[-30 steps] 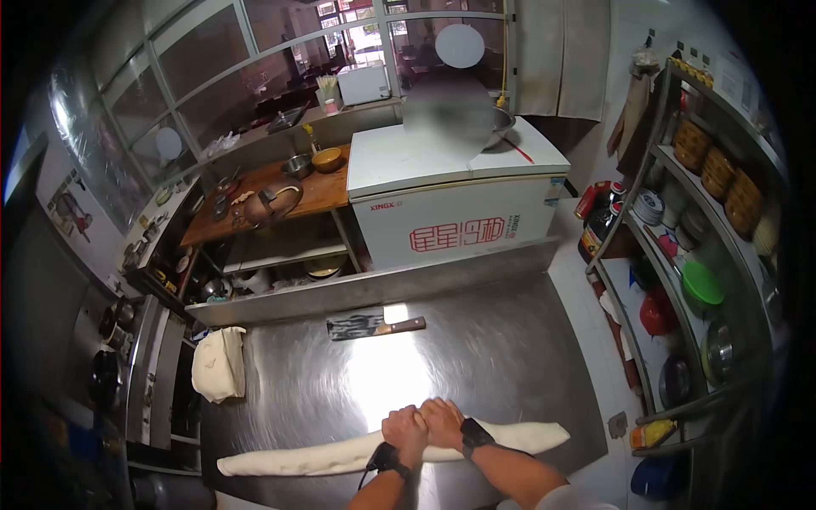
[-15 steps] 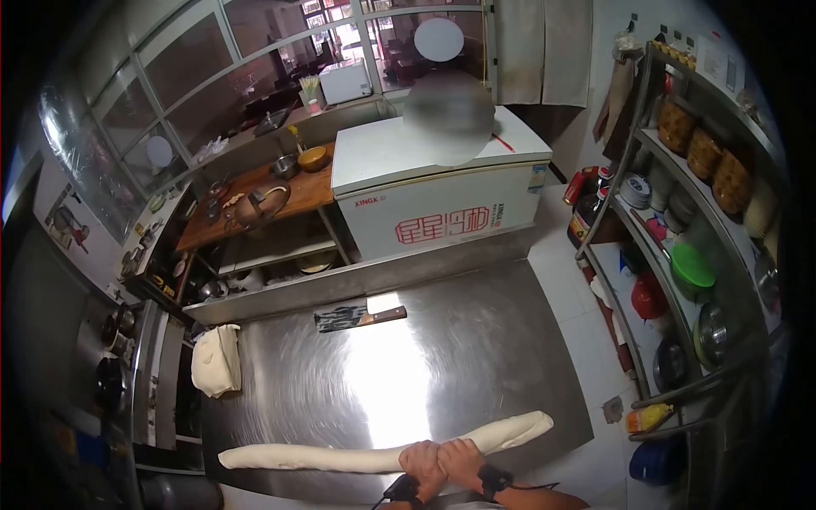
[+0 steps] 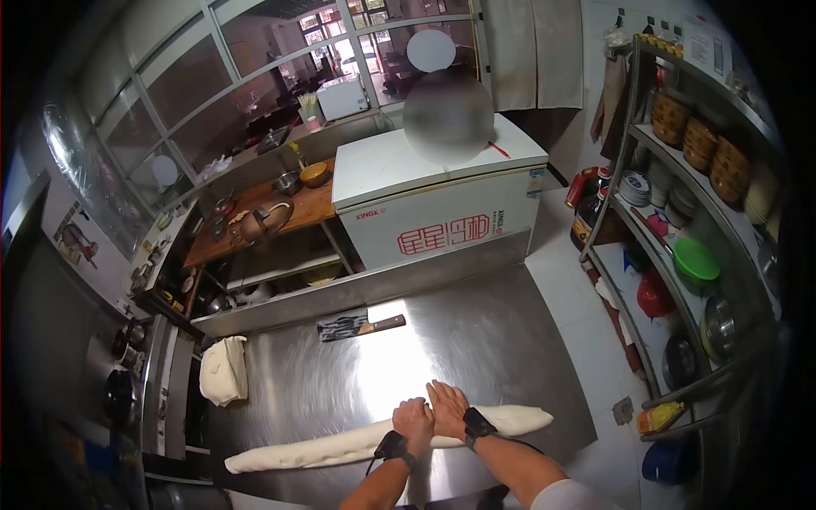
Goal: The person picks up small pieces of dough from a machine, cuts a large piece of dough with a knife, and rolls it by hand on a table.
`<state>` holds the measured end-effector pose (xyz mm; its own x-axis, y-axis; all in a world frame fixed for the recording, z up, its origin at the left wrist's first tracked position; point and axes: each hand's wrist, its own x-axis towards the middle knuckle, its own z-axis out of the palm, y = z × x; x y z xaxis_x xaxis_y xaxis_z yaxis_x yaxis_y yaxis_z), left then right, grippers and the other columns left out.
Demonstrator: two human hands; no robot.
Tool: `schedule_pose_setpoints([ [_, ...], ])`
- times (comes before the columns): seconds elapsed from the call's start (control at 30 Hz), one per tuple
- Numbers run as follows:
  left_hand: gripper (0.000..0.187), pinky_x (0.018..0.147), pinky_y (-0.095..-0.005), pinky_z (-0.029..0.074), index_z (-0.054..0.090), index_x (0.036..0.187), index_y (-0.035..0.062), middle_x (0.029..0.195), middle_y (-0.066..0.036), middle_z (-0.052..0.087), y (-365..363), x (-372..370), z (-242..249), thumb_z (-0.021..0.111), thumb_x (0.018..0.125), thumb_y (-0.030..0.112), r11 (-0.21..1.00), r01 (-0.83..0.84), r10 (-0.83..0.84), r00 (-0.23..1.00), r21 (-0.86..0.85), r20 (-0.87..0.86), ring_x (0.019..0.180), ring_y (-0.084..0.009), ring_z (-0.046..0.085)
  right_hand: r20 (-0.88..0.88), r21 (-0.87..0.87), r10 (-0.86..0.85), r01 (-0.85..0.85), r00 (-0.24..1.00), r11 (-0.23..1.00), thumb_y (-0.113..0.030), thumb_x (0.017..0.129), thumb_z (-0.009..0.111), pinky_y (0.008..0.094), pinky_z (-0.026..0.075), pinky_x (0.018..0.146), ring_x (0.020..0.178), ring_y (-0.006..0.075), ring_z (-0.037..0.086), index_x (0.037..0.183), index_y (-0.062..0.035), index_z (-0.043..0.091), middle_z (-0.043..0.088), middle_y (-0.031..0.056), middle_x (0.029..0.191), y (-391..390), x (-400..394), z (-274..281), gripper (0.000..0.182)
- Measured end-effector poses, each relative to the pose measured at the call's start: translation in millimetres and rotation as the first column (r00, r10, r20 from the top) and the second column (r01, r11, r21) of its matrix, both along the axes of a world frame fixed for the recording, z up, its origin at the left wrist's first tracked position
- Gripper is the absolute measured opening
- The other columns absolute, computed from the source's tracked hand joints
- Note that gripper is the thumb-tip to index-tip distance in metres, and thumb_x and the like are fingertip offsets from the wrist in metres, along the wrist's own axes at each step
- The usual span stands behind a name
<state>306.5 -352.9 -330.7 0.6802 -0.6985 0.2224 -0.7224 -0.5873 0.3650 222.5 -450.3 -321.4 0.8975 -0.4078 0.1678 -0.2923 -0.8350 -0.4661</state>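
A long pale roll of dough lies across the near part of the steel worktable. My left hand and my right hand press side by side on top of the roll near its middle, palms down, fingers pointing away from me. Both wrists wear black bands. The dough under the hands is hidden. A cleaver with a wooden handle lies flat at the far edge of the table, well beyond my hands.
A second lump of dough sits at the table's left edge. A white chest freezer stands behind the table with a person at it. Shelves with bowls and baskets run along the right; a wooden counter with pots is at the left.
My hands have pushed the roll away from me, from the table's near edge toward its middle. The fingers have flattened out over the dough.
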Motion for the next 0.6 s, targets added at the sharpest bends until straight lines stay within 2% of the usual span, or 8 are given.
schedule_pose_setpoints([
  [0.03,0.016,0.075,-0.0488,0.049,0.075,0.093,0.0109,0.084,-0.013,0.072,5.7,-5.5,7.3,0.065,0.084,0.02,0.996,0.09,-0.09,0.994,-0.002,0.062,0.081,-0.0342,0.066,0.007,-0.18,-0.052,0.053,0.999,0.982,-0.028,0.092,0.056,0.0504,0.042,0.096,0.118,0.0337,0.056,0.125,0.001,0.061,0.064,0.019,0.12,6.7,-5.9,8.3,0.045],
  [0.07,0.014,0.077,-0.0471,0.047,0.075,0.09,0.0115,0.083,-0.011,0.07,12.4,-13.7,13.1,0.068,0.08,0.018,0.995,0.088,-0.089,0.996,0.039,0.01,0.086,-0.0327,0.065,-0.016,-0.326,-0.03,0.024,0.999,0.945,-0.031,0.088,0.06,0.0541,0.042,0.093,0.105,0.0316,0.06,0.105,-0.0034,0.066,0.066,0.0139,0.104,14.0,-17.8,15.2,0.033],
  [0.1,0.014,0.077,-0.0471,0.047,0.075,0.09,0.0115,0.083,-0.011,0.07,21.3,-26.5,17.4,0.068,0.08,0.018,0.995,0.088,-0.089,0.996,0.041,0.006,0.086,-0.0327,0.065,-0.019,-0.324,-0.03,0.022,0.999,0.946,-0.031,0.088,0.06,0.0541,0.042,0.093,0.105,0.0316,0.06,0.105,-0.0034,0.066,0.066,0.0139,0.104,18.9,-35.5,21.0,0.033],
  [0.17,0.008,0.077,-0.0461,0.044,0.068,0.085,0.0106,0.083,-0.009,0.065,43.2,-55.6,27.3,0.065,0.08,0.016,0.972,0.221,-0.226,0.972,-0.08,-0.059,0.086,-0.0317,0.06,-0.385,0.001,0.243,-0.262,0.89,0.965,-0.027,0.087,0.059,0.0489,0.044,0.09,0.098,0.0298,0.06,0.098,-0.0036,0.066,0.065,0.0115,0.096,28.6,-71.9,74.7,0.027],
  [0.27,0.018,0.083,-0.0459,0.041,0.071,0.092,0.0099,0.088,-0.012,0.066,54.7,-103.1,19.1,0.065,0.081,0.022,0.978,0.189,-0.196,0.978,-0.086,-0.077,0.089,-0.0339,0.059,-0.027,-0.03,0.084,-0.085,0.996,0.996,-0.025,0.082,0.061,0.0414,0.046,0.081,0.086,0.0276,0.06,0.094,-0.0074,0.067,0.064,0.0082,0.09,53.0,-122.9,35.1,0.022],
  [0.33,0.01,0.079,-0.0459,0.044,0.067,0.087,0.01,0.084,-0.011,0.066,53.3,-123.3,34.8,0.061,0.082,0.016,0.937,0.221,-0.207,0.975,-0.271,0.08,0.086,-0.0336,0.06,0.024,-0.083,0.09,-0.088,0.996,0.993,-0.024,0.081,0.062,0.0409,0.046,0.08,0.086,0.0263,0.06,0.093,-0.0082,0.067,0.064,0.0074,0.091,54.3,-131.4,20.3,0.021],
  [0.43,0.011,0.08,-0.046,0.044,0.068,0.089,0.0103,0.084,-0.011,0.066,46.2,-109.3,16.9,0.06,0.083,0.017,0.977,0.205,-0.202,0.978,-0.066,0.046,0.086,-0.0332,0.061,0.16,-0.21,0.067,-0.032,0.985,0.977,-0.021,0.077,0.065,0.0376,0.046,0.076,0.083,0.0222,0.059,0.085,-0.0119,0.065,0.063,0.0037,0.084,44.1,-118.2,-12.4,0.012],
  [0.6,0.013,0.08,-0.0462,0.044,0.069,0.091,0.0108,0.085,-0.01,0.067,-11.8,-52.6,6.6,0.06,0.085,0.017,0.976,0.192,-0.191,0.981,0.105,-0.018,0.086,-0.0327,0.061,-0.09,0.097,0.146,-0.138,0.985,0.986,-0.024,0.081,0.064,0.0401,0.044,0.081,0.091,0.0247,0.059,0.088,-0.0106,0.063,0.062,0.0039,0.088,-22.9,-61.2,-15.8,0.015],
])
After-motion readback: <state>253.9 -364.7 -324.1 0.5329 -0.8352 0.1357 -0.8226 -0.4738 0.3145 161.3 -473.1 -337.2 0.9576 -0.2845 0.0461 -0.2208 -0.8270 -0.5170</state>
